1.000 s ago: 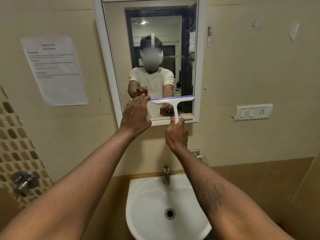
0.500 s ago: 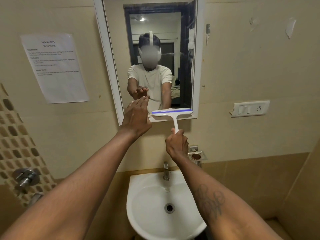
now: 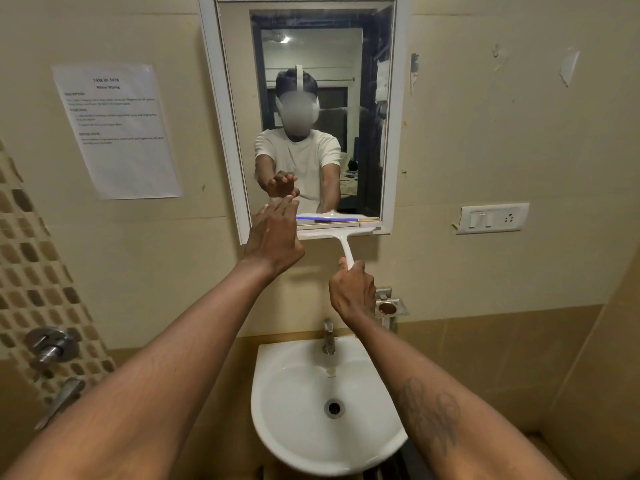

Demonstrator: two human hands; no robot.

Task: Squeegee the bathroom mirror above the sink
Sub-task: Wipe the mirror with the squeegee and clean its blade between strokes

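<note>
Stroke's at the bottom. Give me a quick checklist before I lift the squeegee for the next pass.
1. Right hand grip on squeegee: ok.
2. Squeegee at the bottom edge of the mirror: ok.
3. Left hand clear of mirror: not ok, fingertips seem to meet their reflection.
4. Sink under squeegee for drips: ok.
5. Mirror streak-free: cannot tell.

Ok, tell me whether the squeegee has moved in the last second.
Yes, downward. The squeegee was above the bottom frame of the mirror and now lies level with it.
</note>
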